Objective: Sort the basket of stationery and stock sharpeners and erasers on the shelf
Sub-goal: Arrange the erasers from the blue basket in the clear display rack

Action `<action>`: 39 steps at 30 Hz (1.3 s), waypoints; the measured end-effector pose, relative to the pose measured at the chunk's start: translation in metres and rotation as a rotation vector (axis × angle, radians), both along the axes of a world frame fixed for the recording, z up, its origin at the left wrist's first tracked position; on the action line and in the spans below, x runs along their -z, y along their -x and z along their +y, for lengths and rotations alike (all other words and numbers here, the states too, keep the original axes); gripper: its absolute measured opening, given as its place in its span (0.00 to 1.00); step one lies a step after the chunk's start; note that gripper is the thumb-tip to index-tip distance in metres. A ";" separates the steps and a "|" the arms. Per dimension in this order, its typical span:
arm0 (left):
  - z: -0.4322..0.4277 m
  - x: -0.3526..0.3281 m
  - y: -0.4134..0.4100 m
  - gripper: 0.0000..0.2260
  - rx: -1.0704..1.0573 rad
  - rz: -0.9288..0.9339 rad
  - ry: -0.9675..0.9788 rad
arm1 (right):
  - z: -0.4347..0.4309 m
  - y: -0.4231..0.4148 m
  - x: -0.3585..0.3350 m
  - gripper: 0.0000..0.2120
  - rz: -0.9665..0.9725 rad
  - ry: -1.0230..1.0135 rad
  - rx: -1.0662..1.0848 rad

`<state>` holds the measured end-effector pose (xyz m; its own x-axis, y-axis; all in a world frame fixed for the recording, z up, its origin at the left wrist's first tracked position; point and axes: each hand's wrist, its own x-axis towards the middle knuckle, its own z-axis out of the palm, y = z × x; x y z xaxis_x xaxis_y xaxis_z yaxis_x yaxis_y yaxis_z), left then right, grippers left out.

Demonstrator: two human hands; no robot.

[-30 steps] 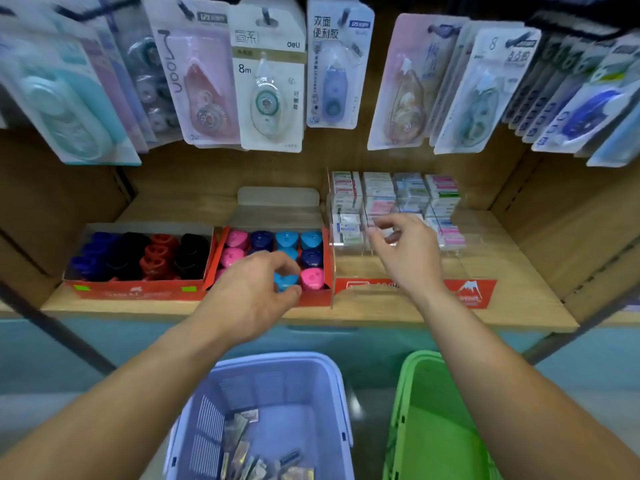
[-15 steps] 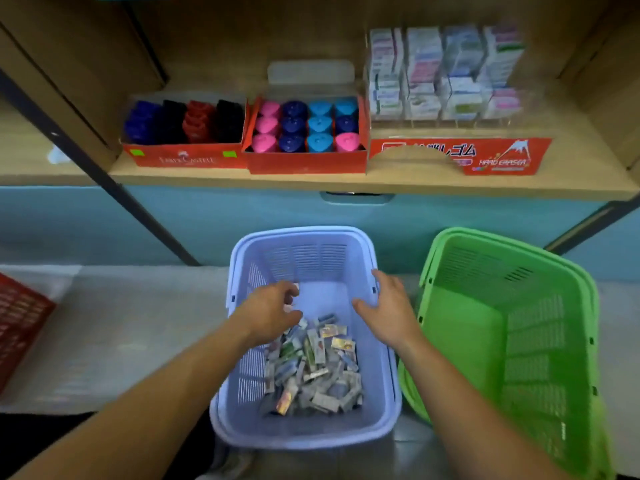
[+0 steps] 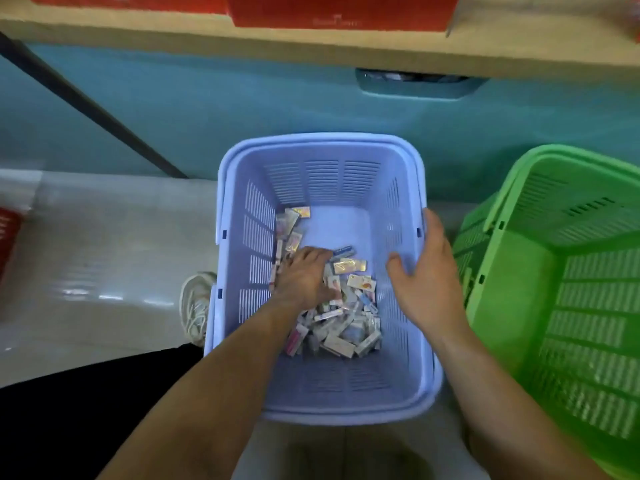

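Note:
A lilac-blue basket (image 3: 408, 386) stands on the floor below me. A pile of small wrapped erasers (image 3: 346, 327) lies on its bottom, toward the left wall. My left hand (image 3: 304, 275) is down in the basket on top of that pile, knuckles up, with its fingers curled into the erasers and the fingertips hidden. My right hand (image 3: 424, 275) lies over the basket's right rim with the fingers straight along the outside and the thumb inside. Only the front edge of the wooden shelf (image 3: 311, 43) and the red sharpener boxes (image 3: 339, 12) show at the top.
A green basket (image 3: 571, 306) stands tilted right beside the blue one, touching it. A teal cabinet front (image 3: 207, 109) runs under the shelf, with a dark diagonal bar (image 3: 93, 105) at the left. A white shoe (image 3: 195, 306) is left of the basket. A red crate's edge (image 3: 7, 237) sits far left.
My view has dropped from the shelf to the blue basket. Both hands came down from the shelf; the left went into the eraser pile and the right moved to the basket's right rim.

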<state>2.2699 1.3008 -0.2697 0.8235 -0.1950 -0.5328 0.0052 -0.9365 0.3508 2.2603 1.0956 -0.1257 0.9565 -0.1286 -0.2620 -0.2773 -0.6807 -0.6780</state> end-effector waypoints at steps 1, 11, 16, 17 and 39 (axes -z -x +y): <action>-0.001 0.002 -0.001 0.43 0.020 0.012 -0.013 | 0.001 -0.001 0.000 0.36 0.008 0.016 0.005; -0.017 0.014 -0.025 0.33 -0.123 0.020 0.123 | 0.005 0.001 0.002 0.36 0.021 0.047 0.017; -0.037 0.013 -0.035 0.37 0.005 0.113 0.067 | 0.001 0.000 0.006 0.39 0.029 0.034 -0.017; -0.039 0.012 -0.037 0.34 0.059 0.111 0.044 | -0.001 0.000 0.006 0.39 0.033 0.024 -0.027; -0.056 -0.003 -0.041 0.36 0.335 0.336 0.027 | -0.008 -0.001 0.006 0.40 0.035 -0.011 -0.063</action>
<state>2.3111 1.2446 -0.2670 0.4956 -0.4374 -0.7504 -0.1779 -0.8967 0.4052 2.2612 1.0881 -0.1316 0.9529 -0.0655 -0.2960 -0.2576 -0.6901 -0.6764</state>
